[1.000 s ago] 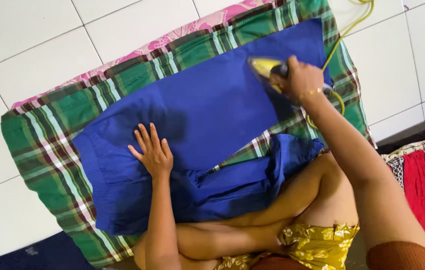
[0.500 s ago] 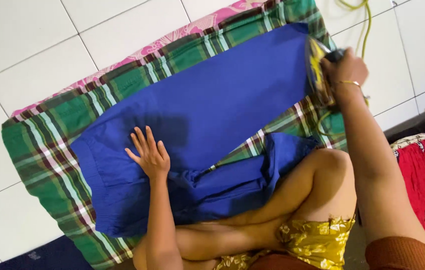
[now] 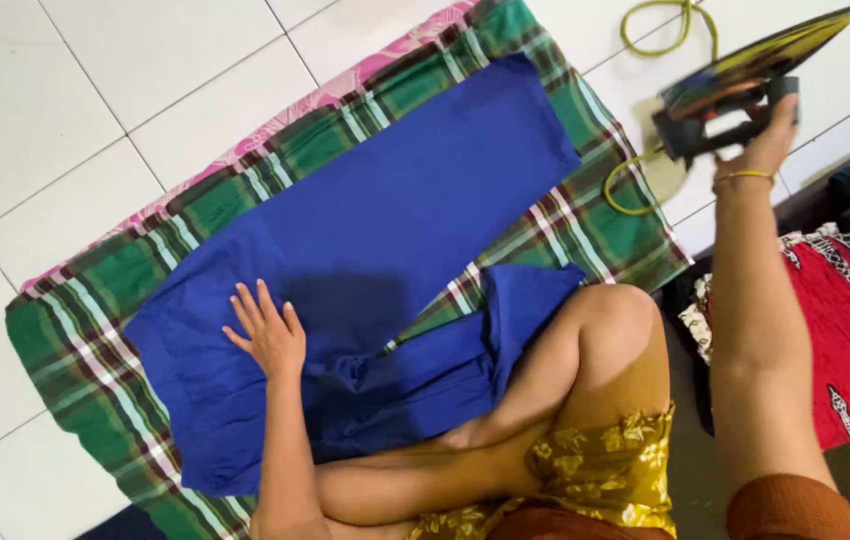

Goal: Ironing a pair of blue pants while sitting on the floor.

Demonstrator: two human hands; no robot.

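Observation:
A blue pair of trousers [image 3: 385, 230] lies spread on a green checked cloth [image 3: 75, 350] on the white tiled floor. My left hand [image 3: 267, 332] rests flat on the blue fabric near its waist end, fingers apart. My right hand [image 3: 767, 140] holds a clothes iron [image 3: 745, 75] by its handle, lifted off the cloth and tilted, over the floor at the upper right. The iron's yellow-green cord [image 3: 660, 30] loops on the tiles beside it. My bent legs [image 3: 545, 400] cover part of the lower trouser leg.
A pink patterned layer [image 3: 275, 125] shows under the far edge of the green cloth. A red patterned garment [image 3: 845, 330] lies in a heap at the right. White floor tiles [image 3: 65, 120] surround the cloth on the left and top.
My right hand has carried the iron off the blue trousers, rightward and up past the cloth's edge. My left hand has stayed flat on the fabric.

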